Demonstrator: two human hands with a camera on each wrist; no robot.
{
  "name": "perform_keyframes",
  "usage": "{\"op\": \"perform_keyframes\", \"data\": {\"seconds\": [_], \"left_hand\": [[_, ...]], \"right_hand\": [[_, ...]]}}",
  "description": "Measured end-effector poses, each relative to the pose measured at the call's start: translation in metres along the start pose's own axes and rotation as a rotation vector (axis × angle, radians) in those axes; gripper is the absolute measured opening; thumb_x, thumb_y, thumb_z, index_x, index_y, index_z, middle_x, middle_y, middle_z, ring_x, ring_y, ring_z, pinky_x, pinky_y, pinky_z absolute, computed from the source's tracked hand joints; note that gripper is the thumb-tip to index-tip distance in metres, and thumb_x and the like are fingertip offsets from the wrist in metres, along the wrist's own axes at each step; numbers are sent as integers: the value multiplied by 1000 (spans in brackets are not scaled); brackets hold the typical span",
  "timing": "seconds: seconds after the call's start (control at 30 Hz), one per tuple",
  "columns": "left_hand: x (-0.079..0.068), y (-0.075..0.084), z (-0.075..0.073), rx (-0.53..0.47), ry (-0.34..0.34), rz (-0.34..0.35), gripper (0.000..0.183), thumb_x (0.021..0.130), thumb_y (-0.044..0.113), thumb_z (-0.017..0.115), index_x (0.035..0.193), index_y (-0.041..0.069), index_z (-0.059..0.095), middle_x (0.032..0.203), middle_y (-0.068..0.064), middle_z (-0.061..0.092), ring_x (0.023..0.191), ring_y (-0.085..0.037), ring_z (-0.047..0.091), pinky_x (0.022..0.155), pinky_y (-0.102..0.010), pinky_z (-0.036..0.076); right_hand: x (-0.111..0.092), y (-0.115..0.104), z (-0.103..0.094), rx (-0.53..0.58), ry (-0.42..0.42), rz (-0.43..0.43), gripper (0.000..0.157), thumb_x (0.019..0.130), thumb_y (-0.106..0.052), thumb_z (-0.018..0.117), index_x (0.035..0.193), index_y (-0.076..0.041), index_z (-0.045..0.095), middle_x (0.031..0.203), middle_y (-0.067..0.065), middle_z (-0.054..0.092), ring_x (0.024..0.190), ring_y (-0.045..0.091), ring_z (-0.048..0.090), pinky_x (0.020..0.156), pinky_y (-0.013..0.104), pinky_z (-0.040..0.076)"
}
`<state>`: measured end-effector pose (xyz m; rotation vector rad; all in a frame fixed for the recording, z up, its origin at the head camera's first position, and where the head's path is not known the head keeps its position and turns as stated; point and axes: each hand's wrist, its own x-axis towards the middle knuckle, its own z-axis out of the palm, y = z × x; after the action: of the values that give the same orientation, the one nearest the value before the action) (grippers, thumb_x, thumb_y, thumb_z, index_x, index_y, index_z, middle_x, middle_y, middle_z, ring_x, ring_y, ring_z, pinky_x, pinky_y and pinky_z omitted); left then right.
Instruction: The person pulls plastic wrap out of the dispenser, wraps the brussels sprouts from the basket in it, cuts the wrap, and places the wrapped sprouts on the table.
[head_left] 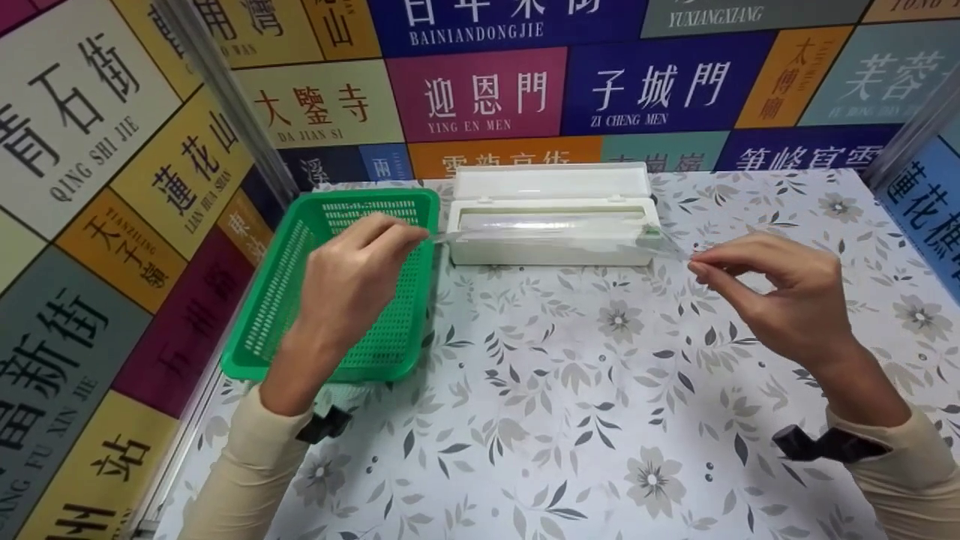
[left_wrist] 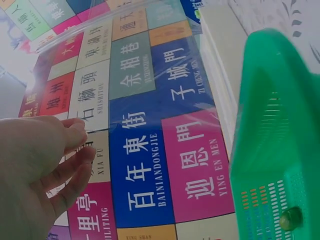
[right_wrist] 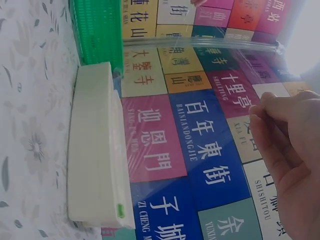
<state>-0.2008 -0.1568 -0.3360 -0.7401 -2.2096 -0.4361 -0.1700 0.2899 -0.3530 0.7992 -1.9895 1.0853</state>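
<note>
My left hand (head_left: 352, 274) pinches one edge of a thin sheet of clear plastic wrap (head_left: 517, 234), between thumb and fingers. Out to the right, my right hand (head_left: 787, 292) pinches the other side of the wrap between thumb and forefinger. The sheet stretches between the hands in front of a white wrap dispenser box (head_left: 555, 255), whose lid (head_left: 551, 183) stands raised at the back. A clear roll lies inside the box. A small green piece (right_wrist: 120, 210) shows at the box's right end. Both wrist views catch the wrap's faint sheen.
A green plastic basket (head_left: 375, 371) stands left of the box, partly behind my left hand and forearm. A small olive-green round thing (left_wrist: 291, 219) shows at the basket in the left wrist view. The flowered tablecloth (head_left: 562, 420) reaches a wall of coloured sign panels (head_left: 480, 90).
</note>
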Motion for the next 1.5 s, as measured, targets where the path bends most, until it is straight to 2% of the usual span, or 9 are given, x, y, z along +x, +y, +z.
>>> {"op": "perform_keyframes", "data": {"seconds": [0.13,0.4,0.67,0.77,0.97,1.1,1.23,1.33,1.5], "left_hand": [[-14,2,1,-14,-21,5,19,109,24,67,112,17,84,105,-1,80,96,-18,78,78,-35,66],[-46,11,1,-32,-37,30,13,106,17,71,109,16,84,104,-2,80,92,-21,78,74,-40,65],[-75,20,10,-7,-150,157,16,101,5,74,107,15,85,99,0,79,86,-18,70,67,-32,59],[-82,22,17,-17,-196,191,21,95,-2,77,104,15,85,97,0,79,91,-19,67,70,-31,54],[-92,25,34,-6,-262,220,18,91,-1,82,101,14,84,89,-1,79,92,-21,63,77,-34,52],[-98,29,45,52,-311,243,21,86,-3,84,99,15,83,86,1,80,85,-18,62,73,-30,51],[-102,34,56,181,-361,300,25,78,-6,85,85,17,81,82,4,78,82,-16,61,71,-28,51],[-105,38,65,292,-343,349,29,72,-8,85,71,19,76,74,5,74,76,-15,59,70,-26,51],[-106,48,79,416,-259,390,35,63,-4,76,53,25,59,58,8,62,61,-11,58,61,-24,49]], "right_hand": [[-16,-2,1,-6,-35,-12,19,79,14,85,94,1,85,84,16,80,84,-5,72,79,7,55],[-45,0,6,79,-136,-15,32,71,21,84,95,1,84,85,13,80,74,1,72,70,7,54],[-79,25,5,87,-339,15,49,68,22,87,103,-11,85,85,0,80,72,0,68,65,10,52],[-90,34,4,71,-408,52,48,72,19,88,105,-15,85,87,-4,79,73,-1,67,66,10,52],[-103,46,11,80,-499,115,39,77,11,90,101,-19,84,89,-8,80,69,1,68,66,10,53],[-106,52,17,89,-540,114,35,78,7,91,99,-20,84,89,-8,80,70,2,68,67,10,54],[-107,56,20,99,-589,122,30,81,5,90,98,-19,84,89,-10,80,73,2,68,66,12,55],[-107,59,22,101,-645,140,25,84,1,89,98,-20,83,89,-12,78,74,0,68,66,13,56],[-109,65,23,89,-705,175,24,86,-2,89,95,-23,82,90,-13,76,76,-1,66,66,15,57]]}}
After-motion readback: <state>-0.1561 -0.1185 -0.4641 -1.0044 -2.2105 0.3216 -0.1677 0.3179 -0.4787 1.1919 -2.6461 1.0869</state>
